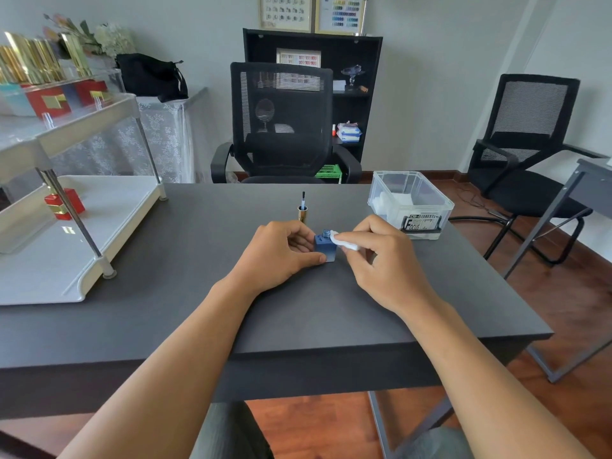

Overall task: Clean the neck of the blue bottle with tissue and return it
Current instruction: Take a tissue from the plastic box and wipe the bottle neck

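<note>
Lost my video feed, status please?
Left hand grips blue bottle on table. Right hand pinches tissue against neck. Nothing obstructing.

Two hands point(278, 251) point(381, 256), one bottle point(325, 248), two chairs point(281, 124) point(526, 140).

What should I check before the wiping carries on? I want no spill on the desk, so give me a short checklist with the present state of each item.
1. Blue bottle upright on the desk: ok.
2. Left hand grips the bottle body to steady it: ok.
3. Cap off, threaded neck exposed: ok.
4. Tissue pinched in the right hand and touching the neck: ok.
5. Brush cap standing upright behind the bottle, apart from both hands: ok.
6. Neck already clean: cannot tell, too small to see.
</note>
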